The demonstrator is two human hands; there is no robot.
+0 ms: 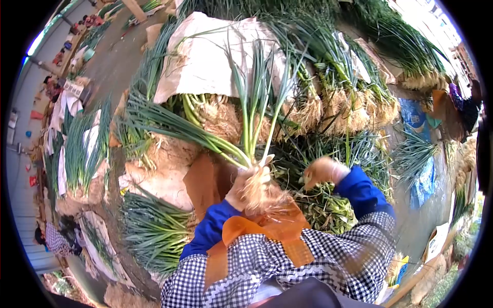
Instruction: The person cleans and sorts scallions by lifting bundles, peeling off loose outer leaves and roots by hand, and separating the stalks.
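My left hand (248, 186) is closed around several green onions (254, 131) near their white ends. Their green leaves fan up and to the left, and pale stringy roots (261, 194) hang below the fist. To its right, my right hand (323, 172) is apart from the bunch, over a heap of loose leaves and trimmings (328, 205). Motion blurs this hand; its fingers look bent, but what they hold, if anything, does not show. An orange apron (267, 226) covers my lap below both hands.
Rooted green onion bundles (354, 110) lie ahead, partly under a white cloth (215, 56). A pile of green onions (156, 231) sits at my left, near a brown board (201, 179). Blue plastic sheeting (422, 182) lies right. Other people (55, 238) are at the far left.
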